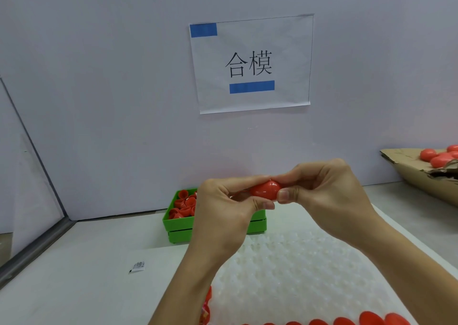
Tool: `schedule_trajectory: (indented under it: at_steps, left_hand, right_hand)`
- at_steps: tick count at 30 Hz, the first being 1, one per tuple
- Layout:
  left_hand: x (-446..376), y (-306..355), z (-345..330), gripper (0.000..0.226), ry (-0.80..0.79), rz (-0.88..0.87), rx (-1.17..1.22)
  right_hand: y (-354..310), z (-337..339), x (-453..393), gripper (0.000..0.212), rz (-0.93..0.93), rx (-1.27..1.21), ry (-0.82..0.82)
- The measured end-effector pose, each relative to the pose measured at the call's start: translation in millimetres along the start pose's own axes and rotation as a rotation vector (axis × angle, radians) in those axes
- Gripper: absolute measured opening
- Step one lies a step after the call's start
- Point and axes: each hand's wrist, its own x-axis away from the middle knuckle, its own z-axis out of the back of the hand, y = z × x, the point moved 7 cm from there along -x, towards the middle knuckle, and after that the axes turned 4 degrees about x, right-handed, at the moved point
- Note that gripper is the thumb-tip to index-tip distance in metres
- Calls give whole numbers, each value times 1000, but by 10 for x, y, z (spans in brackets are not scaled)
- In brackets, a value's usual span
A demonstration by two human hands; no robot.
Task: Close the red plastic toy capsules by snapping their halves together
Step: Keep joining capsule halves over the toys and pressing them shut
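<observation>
A red plastic capsule is held up in front of me, above the table, between both hands. My left hand grips its left side with thumb and curled fingers. My right hand pinches its right side, thumb below and forefinger on top. The seam between the halves is hidden by my fingers. A green tray behind my left hand holds several open red capsule halves.
A white bubble-wrap sheet covers the table below my hands, with a row of red capsules along its near edge. A cardboard box at the right holds several closed red capsules. A small printed label lies at the left.
</observation>
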Motion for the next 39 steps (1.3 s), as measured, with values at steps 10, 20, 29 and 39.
schedule_trajectory:
  at_steps: [10,20,29,39]
  left_hand:
    - [23,7,-29,47,59,-38,-153]
    - [83,198,-131,46,99,-262,-455]
    - [79,-245,-271,72,-198,344,580]
    - [76,-240,-335,33,-10,278,702]
  right_hand:
    - [91,-84,44,28,-73,21,89]
    - [42,-253,87,11,-79,-16,-23]
    - [165,-211,39,29,-155,-463,-61]
    - [93,-200,54,23,-59,-334,-59]
